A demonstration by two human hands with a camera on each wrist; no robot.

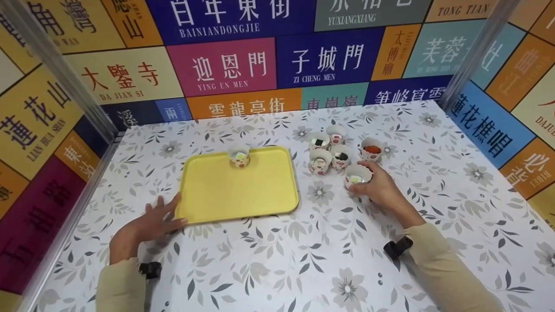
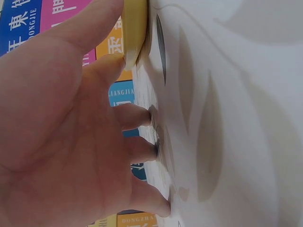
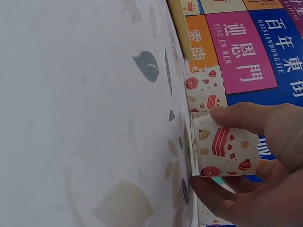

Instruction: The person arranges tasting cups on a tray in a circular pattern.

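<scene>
Clock places are read around the yellow tray [image 1: 236,195], twelve pointing to the far wall. Nearest, the left sleeve [image 1: 121,286] comes in between seven and eight o'clock and the right sleeve [image 1: 451,273] at about four, both beige, each with a black gadget by the wrist. Under everything lies a white tablecloth [image 1: 269,264] printed with grey leaves, berries and open flowers.

At eight o'clock the left hand [image 1: 151,221] is open, fingers spread, thumb and forefinger touching the tray's left edge near its near corner; the other fingertips are down on the cloth. At three o'clock the right hand [image 1: 379,186] grips a paper cup [image 1: 357,175] between thumb and fingers. Inside it is something white and yellow; outside are red and gold pictures. Whether it touches the cloth I cannot tell.

Another small cup [image 1: 239,158] stands on the tray at twelve, by the far rim. Toward two o'clock, off the tray, four cups [image 1: 320,164] sit close together, their fillings white, black and reddish. Just right of them is a cup with an orange-red filling [image 1: 370,151].

Beyond, walls of coloured blocks with Chinese names enclose three sides: yellow and purple toward nine, a pink block [image 1: 223,67] near twelve, blue and orange toward three. Clear strips run up both corners.
</scene>
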